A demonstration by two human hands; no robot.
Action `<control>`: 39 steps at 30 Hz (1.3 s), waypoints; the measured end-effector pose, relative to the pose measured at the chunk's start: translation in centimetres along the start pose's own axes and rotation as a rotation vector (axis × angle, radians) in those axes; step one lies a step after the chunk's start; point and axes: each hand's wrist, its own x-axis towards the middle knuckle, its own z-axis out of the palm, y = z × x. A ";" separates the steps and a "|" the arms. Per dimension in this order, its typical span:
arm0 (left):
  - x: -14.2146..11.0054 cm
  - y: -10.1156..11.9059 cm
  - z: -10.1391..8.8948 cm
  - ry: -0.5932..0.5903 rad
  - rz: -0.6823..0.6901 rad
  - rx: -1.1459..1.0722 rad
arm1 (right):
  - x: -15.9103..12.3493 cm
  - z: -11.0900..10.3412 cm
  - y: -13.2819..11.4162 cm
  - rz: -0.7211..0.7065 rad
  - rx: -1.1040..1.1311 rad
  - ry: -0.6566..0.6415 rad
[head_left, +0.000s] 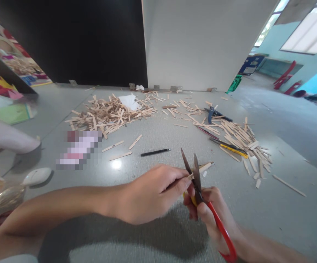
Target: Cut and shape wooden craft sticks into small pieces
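Observation:
Between thumb and fingers, my left hand (150,193) pinches a small wooden stick (190,176), mostly hidden by the fingers. My right hand (215,212) grips a pair of scissors (198,182) with red handles. Their dark blades stand apart and point away from me, with the tip of the stick between them. Something yellow shows near the right fingers; I cannot make out what it is. Just beyond my left hand lies a black pen (155,152). A few loose wooden sticks (120,156) rest to the left of the pen.
A big pile of wooden sticks (106,115) with white paper (129,102) spreads at the back left. More cut sticks (237,137), a yellow-and-black cutter (233,150) and dark-blue-handled pliers (211,114) lie right. A white computer mouse (38,176) sits left, near another person's arm (10,133). Upright panels (196,44) bound the back.

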 end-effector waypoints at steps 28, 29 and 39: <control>-2.0 1.7 -2.5 0.241 -0.042 0.050 | 1.8 -1.7 -1.1 -0.408 -0.502 0.223; -2.0 1.7 -2.5 0.240 -0.045 0.055 | 1.8 -1.7 -1.1 -0.411 -0.505 0.226; -1.8 1.8 -2.5 0.242 -0.053 0.069 | 1.6 -1.7 -1.1 -0.345 -0.517 0.223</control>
